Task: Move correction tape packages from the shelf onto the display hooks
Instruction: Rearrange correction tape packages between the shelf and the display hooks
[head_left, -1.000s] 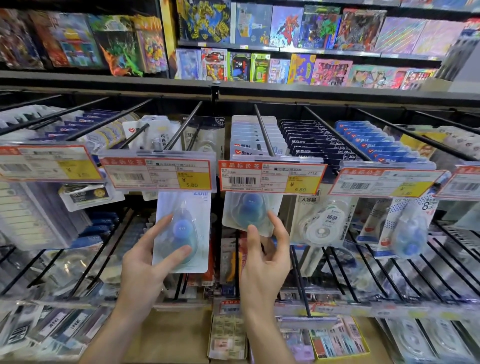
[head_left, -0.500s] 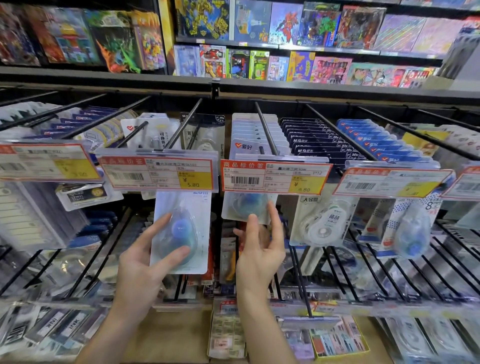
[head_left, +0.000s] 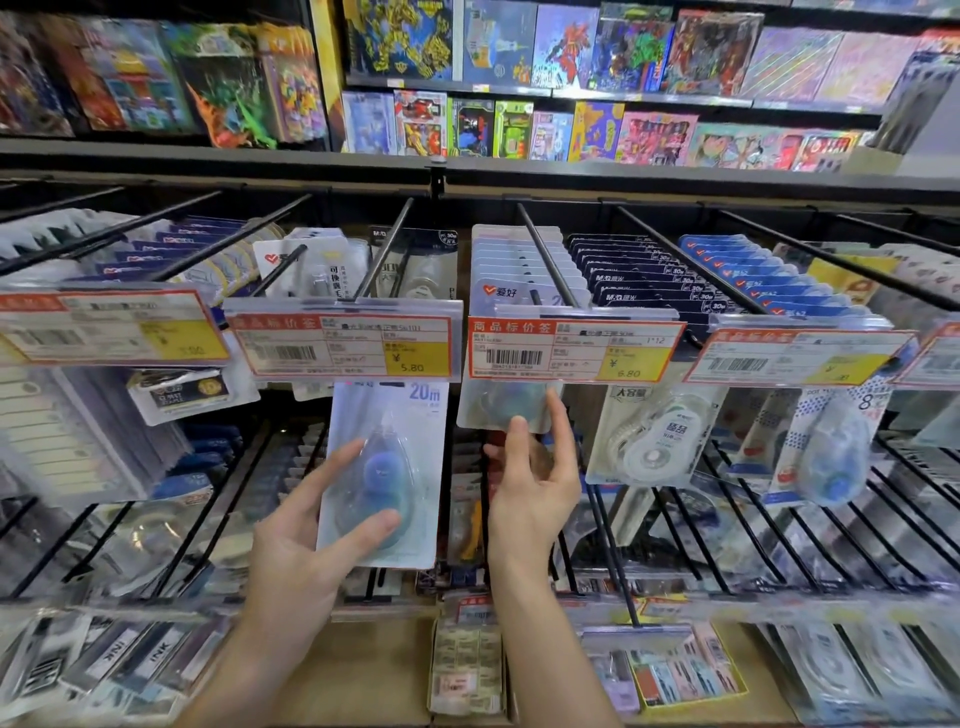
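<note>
While both hands work under the price tags, one correction tape package goes onto its hook and another waits.

Largest first: the rack of display hooks (head_left: 545, 254) slopes out toward the viewer, each rod ending in a price tag (head_left: 574, 349) that hides the tip. The left hand (head_left: 306, 535) clamps a spare package (head_left: 387, 467) between thumb and fingers, low and clear of the tags. The right hand (head_left: 535, 483) pinches the bottom edge of the hanging package (head_left: 506, 408), likely steadying it on the rod; open room lies only below the tags.
</note>
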